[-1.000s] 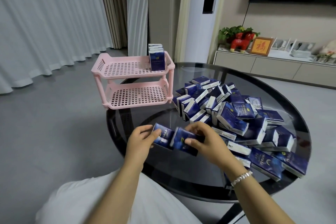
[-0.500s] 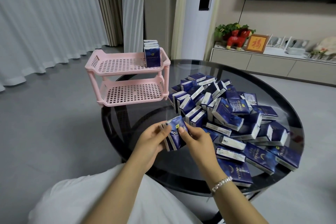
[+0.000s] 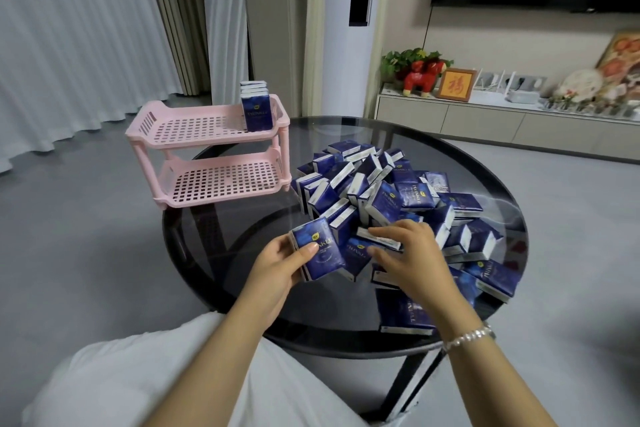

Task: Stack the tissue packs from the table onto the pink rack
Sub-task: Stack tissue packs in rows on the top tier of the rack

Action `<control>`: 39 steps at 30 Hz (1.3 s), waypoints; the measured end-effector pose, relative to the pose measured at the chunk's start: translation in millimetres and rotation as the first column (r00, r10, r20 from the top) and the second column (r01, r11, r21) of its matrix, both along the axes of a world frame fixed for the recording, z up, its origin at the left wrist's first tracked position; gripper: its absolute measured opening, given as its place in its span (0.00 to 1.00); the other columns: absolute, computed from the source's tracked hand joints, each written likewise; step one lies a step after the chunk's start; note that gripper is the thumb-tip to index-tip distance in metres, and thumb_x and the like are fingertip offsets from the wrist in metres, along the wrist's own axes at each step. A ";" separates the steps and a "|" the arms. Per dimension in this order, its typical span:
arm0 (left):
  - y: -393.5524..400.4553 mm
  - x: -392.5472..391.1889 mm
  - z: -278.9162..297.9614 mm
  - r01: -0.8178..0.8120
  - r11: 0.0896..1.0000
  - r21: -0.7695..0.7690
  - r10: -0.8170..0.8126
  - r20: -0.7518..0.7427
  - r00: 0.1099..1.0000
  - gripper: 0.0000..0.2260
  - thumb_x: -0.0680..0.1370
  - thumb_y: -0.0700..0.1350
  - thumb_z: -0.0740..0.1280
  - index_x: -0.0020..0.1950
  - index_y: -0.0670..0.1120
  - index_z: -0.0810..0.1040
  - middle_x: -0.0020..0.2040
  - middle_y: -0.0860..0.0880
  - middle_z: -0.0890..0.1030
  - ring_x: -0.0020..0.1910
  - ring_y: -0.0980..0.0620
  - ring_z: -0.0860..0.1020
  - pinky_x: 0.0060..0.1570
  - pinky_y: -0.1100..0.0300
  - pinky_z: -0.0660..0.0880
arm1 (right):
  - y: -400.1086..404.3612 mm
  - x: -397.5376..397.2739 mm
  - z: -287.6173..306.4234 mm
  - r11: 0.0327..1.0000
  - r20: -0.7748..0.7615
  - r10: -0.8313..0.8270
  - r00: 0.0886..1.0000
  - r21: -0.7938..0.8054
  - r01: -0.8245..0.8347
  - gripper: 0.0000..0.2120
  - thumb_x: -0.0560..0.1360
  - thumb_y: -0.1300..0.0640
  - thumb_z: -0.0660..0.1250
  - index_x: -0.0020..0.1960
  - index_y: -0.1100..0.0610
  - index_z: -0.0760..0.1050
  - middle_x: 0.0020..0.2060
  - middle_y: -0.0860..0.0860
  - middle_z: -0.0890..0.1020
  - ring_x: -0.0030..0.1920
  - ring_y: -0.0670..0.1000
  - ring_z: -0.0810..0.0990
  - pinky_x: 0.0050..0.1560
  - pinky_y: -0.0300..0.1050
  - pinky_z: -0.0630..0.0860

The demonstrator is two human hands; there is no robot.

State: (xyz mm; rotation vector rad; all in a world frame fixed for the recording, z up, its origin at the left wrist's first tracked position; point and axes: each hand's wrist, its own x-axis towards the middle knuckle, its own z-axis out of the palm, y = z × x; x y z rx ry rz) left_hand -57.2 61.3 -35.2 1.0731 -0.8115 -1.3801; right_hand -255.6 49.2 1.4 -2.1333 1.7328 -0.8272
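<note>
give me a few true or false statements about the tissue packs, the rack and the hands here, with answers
1. The left hand grips a small stack of tissue packs. True.
2. The lower shelf of the pink rack is full of packs. False: no packs are on it; the only packs on the rack stand in a row at the right end of its top shelf.
3. The right hand rests on the pile of packs on the round glass table. True.
4. The right wrist is bare. False: it wears a beaded bracelet.
5. The pink rack stands on the floor beside the table. False: it stands on the table's far left edge.
</note>
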 end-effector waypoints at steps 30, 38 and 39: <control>4.4 -2.2 2.4 -0.068 0.997 0.023 0.068 0.022 0.997 0.16 0.74 0.38 0.70 0.61 0.38 0.75 0.55 0.42 0.82 0.51 0.47 0.82 0.52 0.52 0.79 | -0.6 27.6 -2.3 0.974 0.941 -0.118 0.318 0.172 -0.148 0.11 0.80 0.60 0.59 0.60 0.55 0.75 0.46 0.51 0.81 0.39 0.49 0.82 0.32 0.42 0.80; 6.9 6.5 4.1 -0.096 0.995 -0.024 0.096 0.015 0.995 0.27 0.64 0.45 0.73 0.61 0.39 0.74 0.55 0.43 0.83 0.53 0.47 0.82 0.53 0.51 0.79 | 0.9 63.8 -22.4 0.988 0.834 -0.115 0.540 0.150 -0.021 0.09 0.73 0.52 0.70 0.45 0.56 0.73 0.35 0.50 0.78 0.36 0.49 0.76 0.33 0.45 0.73; 7.6 8.3 4.6 -0.102 0.994 -0.034 0.103 0.035 0.994 0.27 0.63 0.46 0.73 0.60 0.40 0.74 0.55 0.43 0.83 0.53 0.47 0.82 0.53 0.51 0.79 | 1.2 67.5 -23.4 0.989 0.829 -0.096 0.551 0.142 -0.041 0.10 0.73 0.52 0.70 0.42 0.56 0.72 0.35 0.51 0.78 0.37 0.49 0.76 0.36 0.47 0.74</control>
